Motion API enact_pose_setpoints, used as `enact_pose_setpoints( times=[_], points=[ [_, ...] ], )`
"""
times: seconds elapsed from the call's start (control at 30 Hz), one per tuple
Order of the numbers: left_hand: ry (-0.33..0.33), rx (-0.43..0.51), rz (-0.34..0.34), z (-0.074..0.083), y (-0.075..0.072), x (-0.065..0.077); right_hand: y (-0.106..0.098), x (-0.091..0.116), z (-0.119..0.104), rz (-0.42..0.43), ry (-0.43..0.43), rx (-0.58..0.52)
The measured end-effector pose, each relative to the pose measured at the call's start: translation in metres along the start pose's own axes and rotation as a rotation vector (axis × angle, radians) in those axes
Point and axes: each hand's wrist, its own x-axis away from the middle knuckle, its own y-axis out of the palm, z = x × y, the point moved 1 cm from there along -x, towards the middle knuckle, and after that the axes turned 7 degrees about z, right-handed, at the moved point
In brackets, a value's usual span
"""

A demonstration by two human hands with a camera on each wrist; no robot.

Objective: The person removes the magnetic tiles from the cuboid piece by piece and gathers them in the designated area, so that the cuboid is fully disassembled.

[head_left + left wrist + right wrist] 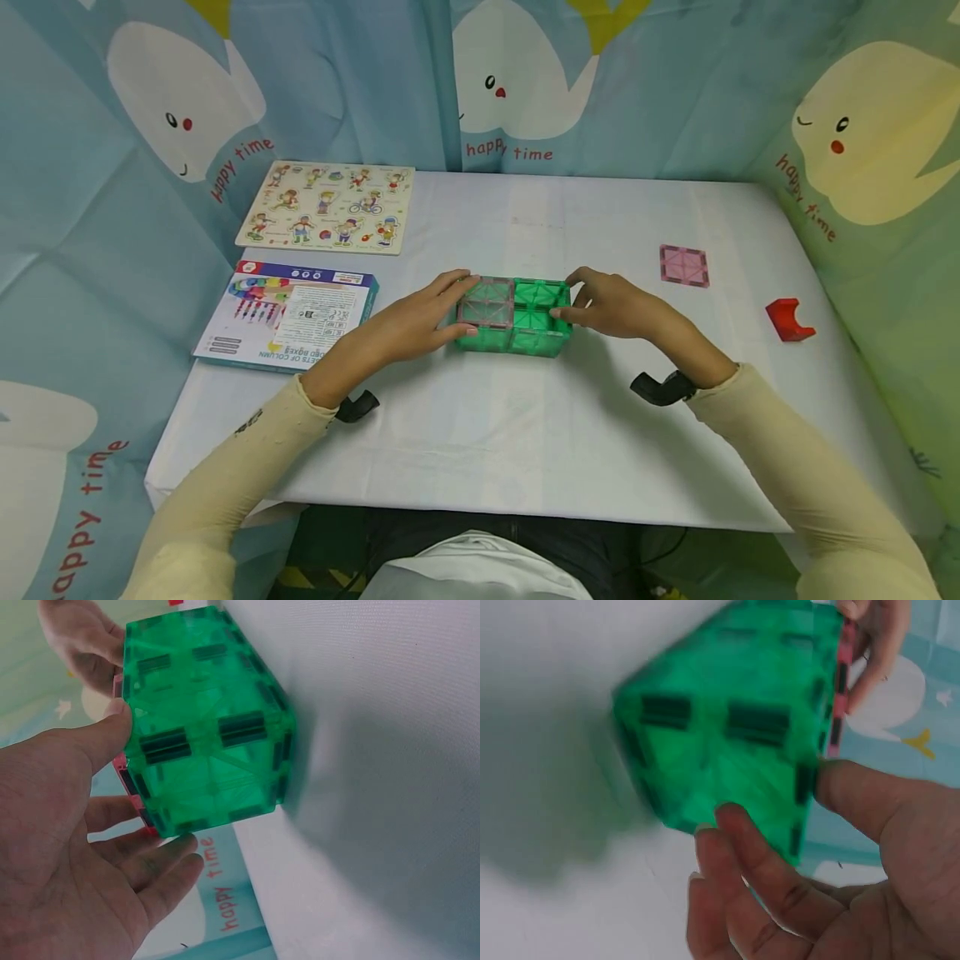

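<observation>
A green see-through box of magnetic tiles (540, 342) stands mid-table. A pink magnetic tile (486, 302) lies over the left half of its top; the right half shows green tile edges. My left hand (431, 315) holds the box's left end, thumb by the near top edge and fingers toward the far edge, close to the pink tile. At the opposite end my right hand (611, 304) grips the box, its thumb at the top edge and its fingers by the end wall (727, 776). Dark magnet strips show along the green tile edges in both wrist views.
Another pink tile (684, 266) lies flat to the right at the back, with a red notched block (790, 320) beyond it. On the left are a boxed set (288, 312) and a picture board (327, 207). Printed curtains (390, 83) surround the white table (487, 433).
</observation>
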Motion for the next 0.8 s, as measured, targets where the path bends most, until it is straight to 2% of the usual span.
enact_pose_setpoints(
  times=[0.27,0.8],
  points=[
    [0.003,-0.007,-0.001,0.000,-0.001,0.000,0.003,0.004,0.000,0.023,0.006,-0.001],
    [0.000,-0.003,-0.008,0.000,-0.001,0.000,-0.002,0.015,0.017,0.087,0.010,0.031]
  ],
)
